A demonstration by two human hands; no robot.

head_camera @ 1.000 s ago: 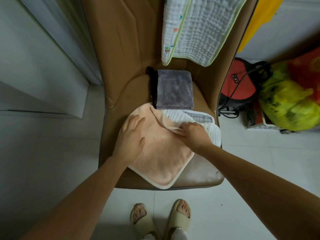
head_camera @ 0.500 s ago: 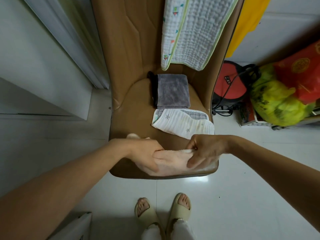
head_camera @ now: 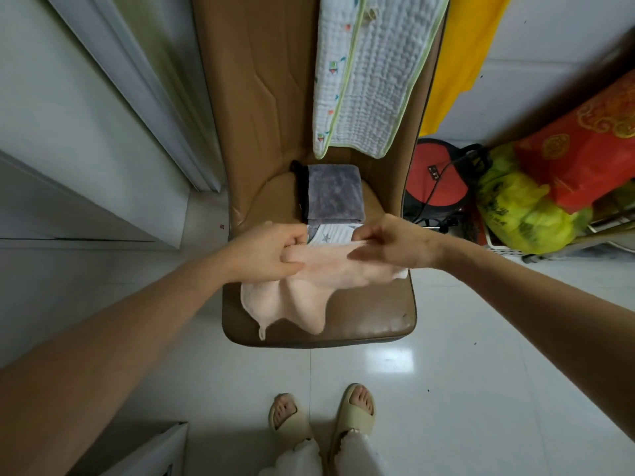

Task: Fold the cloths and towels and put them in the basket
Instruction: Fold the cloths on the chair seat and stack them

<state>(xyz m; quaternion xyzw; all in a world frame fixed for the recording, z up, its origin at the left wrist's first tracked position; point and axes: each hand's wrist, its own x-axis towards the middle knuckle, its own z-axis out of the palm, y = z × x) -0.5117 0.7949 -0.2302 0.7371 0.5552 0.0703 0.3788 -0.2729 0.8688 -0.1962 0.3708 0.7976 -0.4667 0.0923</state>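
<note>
Since half a second ago both hands have carried the peach towel point(head_camera: 309, 290) up from the near edge of the chair seat point(head_camera: 378, 324), to the middle of the frame. The left hand point(head_camera: 271, 250) and the right hand point(head_camera: 395, 243) each pinch its upper edge, apart from each other, probably so that it hangs flat for folding. Both arms reach forward, wrists almost level. No basket is visible.

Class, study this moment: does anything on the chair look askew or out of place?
The peach towel, pinched by the left hand and right hand, sags unevenly, one corner drooping past the seat's front edge. The grey cloth lies neatly folded.
</note>
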